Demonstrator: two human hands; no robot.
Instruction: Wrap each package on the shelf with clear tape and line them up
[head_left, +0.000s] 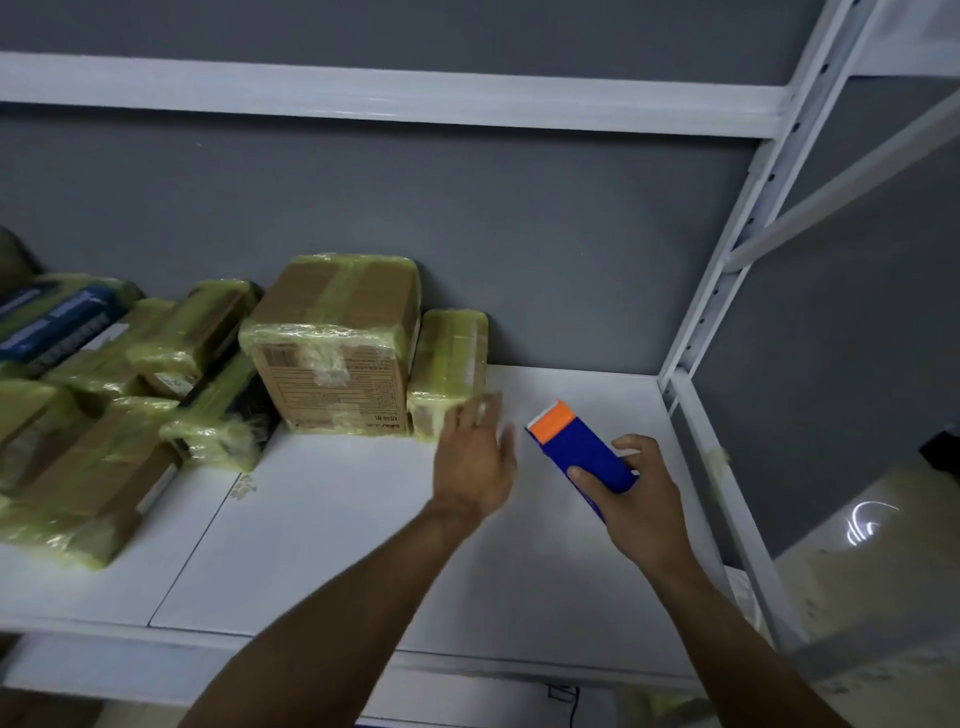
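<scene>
Your right hand (639, 499) holds the blue box (582, 447) above the right part of the shelf (337, 519), the grip closed around its near end. Its long axis points away to the back-left, orange end first. The small wrapped package (447, 358), last of the row, lies left of the box. Your left hand (475, 462), fingers straight, is between them, nearer the row.

Bare shelf (597, 395) right of packages (332, 343)

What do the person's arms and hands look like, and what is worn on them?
The left arm and right arm are bare, with no sleeves in view. The left hand and right hand wear no gloves; no watch or bracelet shows at either wrist. The left hand is too blurred to judge rings.
</scene>
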